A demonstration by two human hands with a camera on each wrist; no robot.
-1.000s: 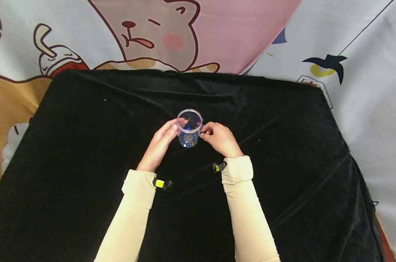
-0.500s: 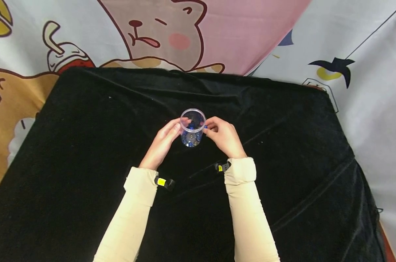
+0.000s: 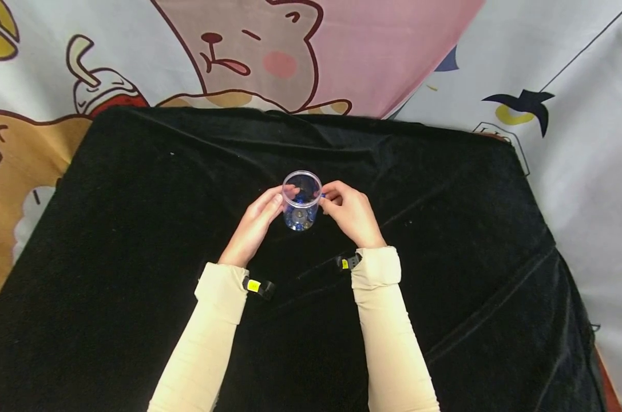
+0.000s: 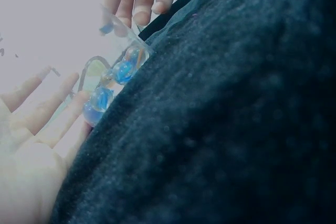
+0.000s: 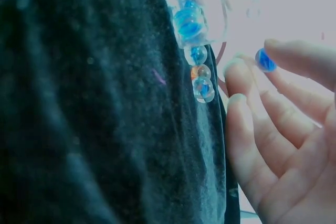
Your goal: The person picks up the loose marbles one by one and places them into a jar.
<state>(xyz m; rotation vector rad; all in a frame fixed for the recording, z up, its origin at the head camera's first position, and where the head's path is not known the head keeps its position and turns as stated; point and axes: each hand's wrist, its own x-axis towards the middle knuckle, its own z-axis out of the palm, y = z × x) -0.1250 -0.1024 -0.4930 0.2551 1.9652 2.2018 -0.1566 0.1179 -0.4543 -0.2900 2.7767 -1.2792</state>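
One black velvet cloth [image 3: 460, 286] spreading below, left hand [image 3: 251, 225] resting straight fingers against, and right hand [image 3: 353, 214] pinching beside, a clear round plastic cup [image 3: 301, 205], blue-swirled glass marbles [image 4: 124, 72] lying inside, one deep-blue glass marble [image 5: 265, 60] sitting between right thumb and fingertip, outside the rim.

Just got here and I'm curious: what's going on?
A person's left hand rests against a clear cup on black cloth. The right hand pinches a blue marble beside the cup, outside it. Several marbles are already inside, and a few loose ones lie outside.
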